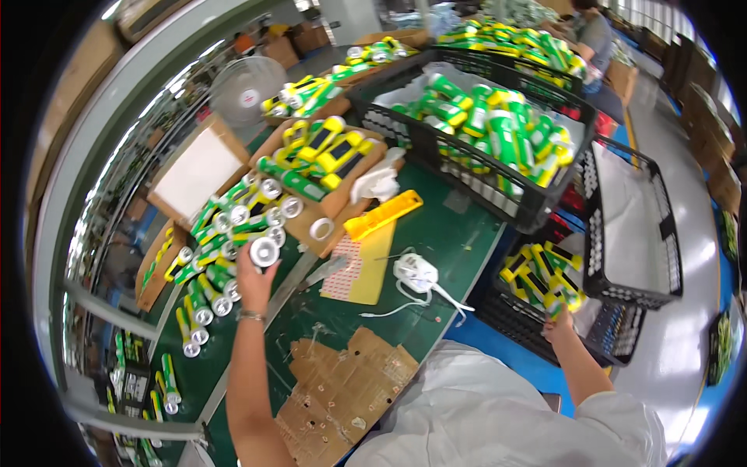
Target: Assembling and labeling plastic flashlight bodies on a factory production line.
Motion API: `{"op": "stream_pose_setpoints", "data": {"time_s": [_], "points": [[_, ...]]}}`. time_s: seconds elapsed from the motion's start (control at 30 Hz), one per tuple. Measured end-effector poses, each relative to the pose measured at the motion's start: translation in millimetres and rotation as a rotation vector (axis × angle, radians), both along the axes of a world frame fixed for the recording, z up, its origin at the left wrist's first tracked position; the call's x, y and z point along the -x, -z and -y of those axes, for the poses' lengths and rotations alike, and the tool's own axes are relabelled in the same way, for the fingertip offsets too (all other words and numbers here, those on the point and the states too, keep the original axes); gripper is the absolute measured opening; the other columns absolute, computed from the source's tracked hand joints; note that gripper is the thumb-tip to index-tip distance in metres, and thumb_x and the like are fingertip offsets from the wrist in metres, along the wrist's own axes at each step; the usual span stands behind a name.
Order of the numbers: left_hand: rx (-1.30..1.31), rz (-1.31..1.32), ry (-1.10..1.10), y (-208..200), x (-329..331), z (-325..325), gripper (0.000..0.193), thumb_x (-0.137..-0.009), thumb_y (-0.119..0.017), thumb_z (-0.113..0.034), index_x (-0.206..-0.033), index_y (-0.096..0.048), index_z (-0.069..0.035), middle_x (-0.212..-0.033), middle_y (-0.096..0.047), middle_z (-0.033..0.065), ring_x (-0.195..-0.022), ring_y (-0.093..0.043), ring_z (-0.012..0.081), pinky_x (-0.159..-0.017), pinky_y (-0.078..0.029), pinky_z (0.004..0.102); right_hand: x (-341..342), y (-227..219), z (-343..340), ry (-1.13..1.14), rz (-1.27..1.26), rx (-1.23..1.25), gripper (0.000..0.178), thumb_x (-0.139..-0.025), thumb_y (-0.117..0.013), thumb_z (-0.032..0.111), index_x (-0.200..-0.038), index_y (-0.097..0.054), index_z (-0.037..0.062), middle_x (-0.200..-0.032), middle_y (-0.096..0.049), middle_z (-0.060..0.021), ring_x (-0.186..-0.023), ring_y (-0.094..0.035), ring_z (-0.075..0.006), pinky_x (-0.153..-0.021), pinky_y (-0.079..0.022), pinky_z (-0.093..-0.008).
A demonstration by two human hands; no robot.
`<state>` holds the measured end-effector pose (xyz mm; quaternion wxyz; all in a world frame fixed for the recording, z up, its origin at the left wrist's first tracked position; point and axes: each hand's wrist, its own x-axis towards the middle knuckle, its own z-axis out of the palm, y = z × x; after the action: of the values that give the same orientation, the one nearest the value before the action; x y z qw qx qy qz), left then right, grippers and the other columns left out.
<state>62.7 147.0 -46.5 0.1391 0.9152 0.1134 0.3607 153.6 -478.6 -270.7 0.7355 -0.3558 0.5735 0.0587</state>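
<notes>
My left hand (253, 282) is closed round a flashlight (264, 251), its round silver lens end facing up. It is at the near edge of a pile of green and yellow flashlights (233, 214) on the green table. Out to the right, my right hand (557, 327) is closed on another flashlight (554, 302), of which only a small green and yellow part shows. That hand is over a low black crate (498, 311) holding several yellow, black and green flashlights (537, 268).
A large black crate (475, 175) full of flashlights stands on the table. Nearer lie a yellow flashlight body (383, 215), a white charger with cable (416, 272), a tape roll (321, 228) and torn cardboard (334, 389). At the far right, a person (595, 43) works.
</notes>
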Motion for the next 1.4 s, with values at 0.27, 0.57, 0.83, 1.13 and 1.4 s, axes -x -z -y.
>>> {"op": "stream_pose_setpoints", "data": {"time_s": [0.27, 0.57, 0.83, 1.13, 1.4], "points": [[0.341, 0.226, 0.090, -35.8, 26.5, 116.0, 0.057, -0.061, -0.080, -0.013, -0.106, -0.046, -0.002, -0.110, -0.055, 0.0129, -0.101, -0.055, 0.0260, -0.087, -0.044, 0.0343, -26.3, -42.4, -50.1, -0.356, 0.806, 0.515, 0.020, -0.090, -0.051, 0.023, -0.098, -0.049, 0.0048, -0.073, -0.051, -0.0029, -0.040, -0.034, -0.0063, -0.035, -0.024, -0.0187], [0.525, 0.212, 0.276, -34.4, 74.2, 137.4, 0.057, -0.059, -0.079, 0.001, -0.107, -0.050, 0.003, -0.120, -0.051, 0.0139, -0.102, -0.054, 0.0147, -0.085, -0.047, 0.0283, 54.0, -247.1, -276.8, -1.553, 1.709, 0.759, 0.021, -0.075, -0.064, 0.003, -0.095, -0.056, 0.0039, -0.084, -0.054, -0.0060, -0.062, -0.054, -0.0123, -0.052, -0.043, -0.0241], [0.373, 0.349, 0.331, -49.2, 102.0, 167.1, 0.066, -0.059, -0.081, -0.008, -0.114, -0.045, -0.001, -0.108, -0.056, 0.0131, -0.102, -0.054, 0.0193, -0.088, -0.044, 0.0321, 40.1, -212.5, -322.9, -2.001, 1.392, 1.235, 0.024, -0.078, -0.062, 0.027, -0.088, -0.058, 0.0054, -0.084, -0.061, -0.0113, -0.077, -0.060, -0.0316, -0.064, -0.048, -0.0381], [1.573, 0.232, 0.550, -41.4, 82.1, 152.4, 0.040, -0.093, -0.044, -0.025, -0.128, -0.028, -0.013, -0.108, -0.050, 0.0119, -0.097, -0.053, 0.0216, -0.084, -0.046, 0.0391, 52.0, -268.6, -318.7, -1.693, 1.534, 0.203, 0.017, -0.082, -0.058, 0.006, -0.097, -0.061, -0.0021, -0.077, -0.063, -0.0109, -0.067, -0.061, -0.0121, -0.063, -0.047, -0.0230], [1.687, 0.239, 0.742, -46.7, 82.8, 157.1, 0.047, -0.089, -0.051, -0.015, -0.130, -0.028, -0.012, -0.122, -0.046, 0.0159, -0.110, -0.049, 0.0268, -0.094, -0.040, 0.0430, 63.4, -300.5, -318.3, -1.590, 1.777, 0.863, 0.012, -0.075, -0.067, 0.009, -0.078, -0.063, -0.0014, -0.062, -0.057, -0.0067, -0.052, -0.052, -0.0117, -0.049, -0.042, -0.0242]]}}
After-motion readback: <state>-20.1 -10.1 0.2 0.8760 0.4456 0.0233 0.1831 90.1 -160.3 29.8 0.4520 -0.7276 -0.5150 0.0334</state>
